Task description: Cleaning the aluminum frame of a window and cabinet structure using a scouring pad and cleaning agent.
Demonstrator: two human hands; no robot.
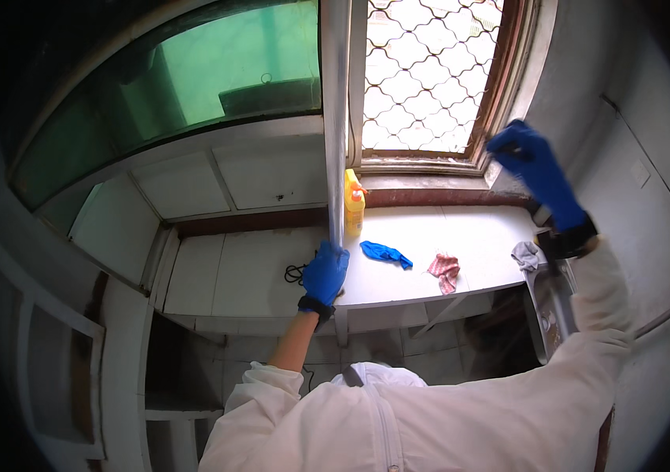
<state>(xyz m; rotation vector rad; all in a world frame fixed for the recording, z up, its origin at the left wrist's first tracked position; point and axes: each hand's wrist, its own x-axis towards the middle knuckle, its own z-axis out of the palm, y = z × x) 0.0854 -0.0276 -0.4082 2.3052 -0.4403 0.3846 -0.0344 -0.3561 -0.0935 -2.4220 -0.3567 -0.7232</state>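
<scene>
My left hand (324, 274), in a blue glove, is closed around the lower end of a white upright panel edge (337, 118). That edge stands between the green glass and the window. My right hand (526, 156), also blue-gloved, is raised beside the right side of the brown window frame (485, 112). Its fingers are curled and blurred, and whether they hold something cannot be made out. A yellow bottle (354, 206) with an orange trigger or cap stands on the white tiled counter (482, 242), just right of the panel edge.
On the counter lie a blue glove (386, 253), a red-and-white cloth (445, 272) and a black cable (295, 274). A grey cloth (525, 255) hangs at the sink (547, 318) on the right. Green glass (223, 65) fronts the upper left cabinet. A metal grille (429, 76) covers the window.
</scene>
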